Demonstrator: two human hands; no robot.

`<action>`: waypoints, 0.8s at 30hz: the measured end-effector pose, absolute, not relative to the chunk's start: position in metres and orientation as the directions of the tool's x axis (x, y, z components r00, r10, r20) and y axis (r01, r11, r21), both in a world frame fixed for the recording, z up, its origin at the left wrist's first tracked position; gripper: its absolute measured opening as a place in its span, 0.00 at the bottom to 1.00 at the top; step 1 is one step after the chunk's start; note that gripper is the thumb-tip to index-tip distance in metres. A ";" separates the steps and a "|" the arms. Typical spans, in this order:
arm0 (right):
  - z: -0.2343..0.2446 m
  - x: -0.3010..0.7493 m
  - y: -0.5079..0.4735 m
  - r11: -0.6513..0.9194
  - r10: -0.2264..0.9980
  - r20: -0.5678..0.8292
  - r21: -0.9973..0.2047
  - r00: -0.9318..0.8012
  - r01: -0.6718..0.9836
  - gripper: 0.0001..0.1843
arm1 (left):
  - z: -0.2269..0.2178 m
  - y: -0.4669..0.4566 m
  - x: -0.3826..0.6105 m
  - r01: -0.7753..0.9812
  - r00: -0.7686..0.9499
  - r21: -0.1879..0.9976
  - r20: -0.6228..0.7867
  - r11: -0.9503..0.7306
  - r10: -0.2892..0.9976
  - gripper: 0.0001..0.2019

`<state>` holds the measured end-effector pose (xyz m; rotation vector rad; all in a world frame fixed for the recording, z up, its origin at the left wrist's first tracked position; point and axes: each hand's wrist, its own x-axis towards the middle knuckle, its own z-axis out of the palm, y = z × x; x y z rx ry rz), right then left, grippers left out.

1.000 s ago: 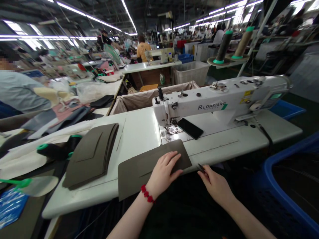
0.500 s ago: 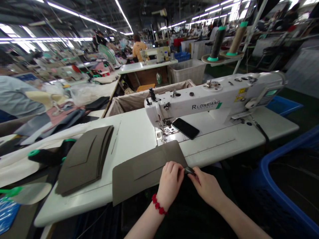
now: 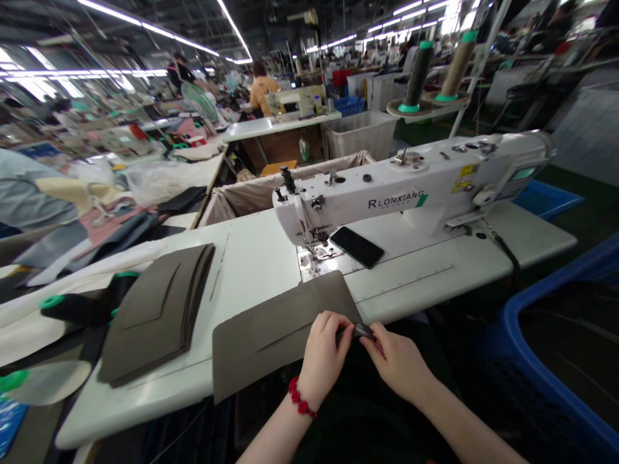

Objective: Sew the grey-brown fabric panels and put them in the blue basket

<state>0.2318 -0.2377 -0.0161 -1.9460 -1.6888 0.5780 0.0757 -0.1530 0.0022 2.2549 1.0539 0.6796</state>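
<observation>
A grey-brown fabric panel (image 3: 271, 332) lies across the front edge of the white sewing table (image 3: 425, 274). My left hand (image 3: 322, 357), with a red bead bracelet at the wrist, is closed and pinches the panel's near right corner. My right hand (image 3: 394, 361) is closed on a small dark tool (image 3: 362, 330), its tip at that same corner. The two hands nearly touch. Behind them stands a white sewing machine (image 3: 416, 187) with its needle area (image 3: 314, 248) just beyond the panel.
A stack of similar panels (image 3: 155, 312) lies on the table to the left. A black phone (image 3: 356, 247) rests on the machine bed. A blue bin (image 3: 556, 361) stands at right, a fabric-lined bin (image 3: 251, 190) behind the table. Other people work at benches to the left and behind.
My left hand slid from flat on the panel back to its near right corner and closed. My right hand moved left with the tool to meet it.
</observation>
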 end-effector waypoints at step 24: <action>-0.027 0.230 -0.237 -0.161 0.980 0.025 -0.496 0.199 0.853 0.13 | -0.004 -0.129 0.054 0.527 0.677 0.496 0.245 -0.690 0.694 0.07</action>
